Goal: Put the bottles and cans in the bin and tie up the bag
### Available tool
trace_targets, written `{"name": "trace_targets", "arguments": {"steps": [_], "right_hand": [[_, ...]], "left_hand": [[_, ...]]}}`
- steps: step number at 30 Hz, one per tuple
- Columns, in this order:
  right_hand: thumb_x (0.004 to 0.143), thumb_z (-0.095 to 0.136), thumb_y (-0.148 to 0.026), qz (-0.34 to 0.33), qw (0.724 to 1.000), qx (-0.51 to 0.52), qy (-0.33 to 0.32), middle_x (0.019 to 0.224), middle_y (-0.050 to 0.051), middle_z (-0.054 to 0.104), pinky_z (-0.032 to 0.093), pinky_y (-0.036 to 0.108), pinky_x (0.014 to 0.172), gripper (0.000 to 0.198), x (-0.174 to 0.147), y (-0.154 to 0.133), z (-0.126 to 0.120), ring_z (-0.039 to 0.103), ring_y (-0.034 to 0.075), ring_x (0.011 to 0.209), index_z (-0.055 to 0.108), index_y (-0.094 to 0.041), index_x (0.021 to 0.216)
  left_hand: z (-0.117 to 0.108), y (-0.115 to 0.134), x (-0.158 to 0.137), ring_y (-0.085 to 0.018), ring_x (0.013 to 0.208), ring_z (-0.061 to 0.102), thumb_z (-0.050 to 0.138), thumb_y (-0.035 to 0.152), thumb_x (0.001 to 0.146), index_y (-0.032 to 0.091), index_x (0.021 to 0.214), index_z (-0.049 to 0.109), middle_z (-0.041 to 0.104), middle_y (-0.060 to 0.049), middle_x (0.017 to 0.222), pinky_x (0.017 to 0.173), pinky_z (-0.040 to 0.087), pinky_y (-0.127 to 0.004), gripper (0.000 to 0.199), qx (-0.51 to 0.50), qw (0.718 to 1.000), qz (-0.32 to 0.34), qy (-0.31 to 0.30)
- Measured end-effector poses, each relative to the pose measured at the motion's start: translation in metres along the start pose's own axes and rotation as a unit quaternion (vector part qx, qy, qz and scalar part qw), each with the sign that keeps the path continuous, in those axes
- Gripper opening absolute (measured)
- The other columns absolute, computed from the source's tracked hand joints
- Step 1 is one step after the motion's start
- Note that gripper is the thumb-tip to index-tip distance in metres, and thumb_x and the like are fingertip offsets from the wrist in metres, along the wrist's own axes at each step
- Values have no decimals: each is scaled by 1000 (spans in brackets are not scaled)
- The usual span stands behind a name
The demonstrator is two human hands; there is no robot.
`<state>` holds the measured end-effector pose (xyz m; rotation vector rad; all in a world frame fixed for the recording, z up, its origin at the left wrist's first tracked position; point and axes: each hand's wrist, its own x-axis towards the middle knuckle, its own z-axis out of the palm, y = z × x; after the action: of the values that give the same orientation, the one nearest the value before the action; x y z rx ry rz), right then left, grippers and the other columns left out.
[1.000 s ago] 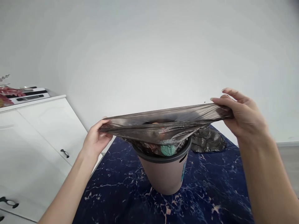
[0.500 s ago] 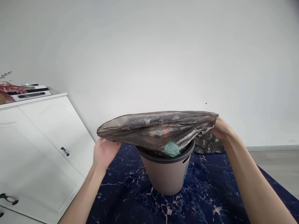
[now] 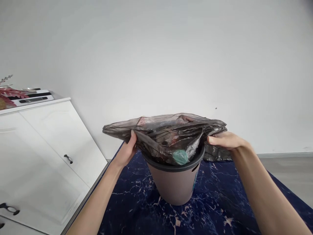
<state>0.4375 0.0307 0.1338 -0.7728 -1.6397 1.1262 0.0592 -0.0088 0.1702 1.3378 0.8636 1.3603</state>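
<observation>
A dark, see-through trash bag (image 3: 168,130) stands partly out of a taupe trash can (image 3: 171,187) with a dark grey rim. Through its film show a teal round thing (image 3: 180,157) low at the front and a blurred reddish patch higher up. My left hand (image 3: 127,150) is closed on the bag's left side, thumb on the near face. On the other side, my right hand (image 3: 223,141) pinches the bag, its thumb toward me and the other fingers mostly hidden behind film. The bag's lower part is hidden inside the can.
Under the can lies a dark blue marble-patterned surface (image 3: 137,209). More crumpled dark plastic (image 3: 217,153) rests behind, at the right. A white cabinet (image 3: 49,156) with black handles stands at the left, and a pale wall (image 3: 156,58) rises behind.
My left hand has moved inward to the right, and its thumb now shows on the bag. My right hand has shifted slightly inward. The bag's upper part has become more gathered and creased.
</observation>
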Motion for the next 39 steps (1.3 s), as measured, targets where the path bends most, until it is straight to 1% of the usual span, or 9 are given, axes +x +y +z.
{"name": "trace_targets", "arguments": {"steps": [5, 15, 18, 21, 24, 26, 31, 35, 39], "right_hand": [[92, 78, -66, 1, 995, 102, 22, 119, 5, 83, 58, 53, 114, 48, 2, -28, 38, 71, 31, 128, 80, -33, 127], [101, 65, -65, -106, 967, 217, 78, 147, 1, 72, 45, 48, 129, 43, 6, -62, 52, 60, 27, 146, 79, -33, 125], [99, 70, -60, -135, 953, 254, 93, 138, -1, 76, 45, 50, 128, 30, 8, -66, 58, 61, 26, 145, 78, -34, 112], [94, 76, -61, -150, 942, 280, 109, 108, -1, 78, 52, 50, 119, 28, 8, -71, 64, 67, 26, 135, 72, -33, 98], [90, 79, -65, -141, 945, 259, 140, 71, -4, 57, 60, 45, 101, 36, 6, -75, 66, 74, 23, 102, 65, -32, 89], [88, 79, -67, -135, 950, 239, 149, 61, -8, 37, 61, 39, 84, 39, 4, -79, 68, 61, 18, 69, 61, -32, 85], [91, 76, -69, -148, 952, 223, 147, 60, -10, 16, 36, 27, 47, 41, -2, -87, 76, 14, 12, 49, 62, -31, 83], [91, 76, -72, -160, 954, 205, 151, 62, -9, 21, 19, 26, 40, 44, -5, -93, 87, 14, 11, 48, 64, -30, 84], [95, 71, -71, -171, 959, 163, 159, 64, -7, 26, 18, 28, 45, 46, -10, -97, 100, 21, 11, 52, 65, -27, 82]], "left_hand": [[32, 20, 1, -27, 160, 45, 76, 59, 98, 31, 140, 76, 63, 0, 160, 127, 45, -30, 51, -2, 997, 74, -20], [57, 49, 1, -26, 147, 61, 63, 41, 107, 28, 120, 77, 70, 0, 152, 115, 59, -41, 23, -160, 975, 141, 69], [61, 55, 1, -26, 132, 71, 63, 34, 107, 27, 106, 75, 78, 0, 136, 107, 63, -41, 14, -207, 968, 114, 88], [64, 61, 1, -18, 97, 78, 63, 26, 107, 24, 89, 68, 79, 1, 93, 101, 63, -34, 19, -243, 960, 100, 102], [65, 65, 0, -9, 58, 60, 64, 18, 106, 23, 83, 60, 49, 9, 58, 92, 61, -24, 24, -275, 951, 123, 68], [65, 66, -2, -7, 46, 42, 63, 18, 107, 22, 82, 57, 34, 11, 55, 75, 58, -18, 26, -285, 950, 120, 36], [66, 63, -4, -7, 43, 22, 66, 32, 107, 20, 77, 59, 22, 10, 56, 51, 41, -19, 33, -175, 974, 140, -25], [69, 62, -7, -9, 46, 24, 70, 48, 104, 20, 78, 65, 31, 8, 53, 51, 34, -23, 39, -28, 980, 179, -77], [74, 66, -10, -12, 52, 34, 62, 55, 107, 21, 84, 68, 42, 4, 59, 55, 32, -28, 42, 109, 968, 184, -133]]}}
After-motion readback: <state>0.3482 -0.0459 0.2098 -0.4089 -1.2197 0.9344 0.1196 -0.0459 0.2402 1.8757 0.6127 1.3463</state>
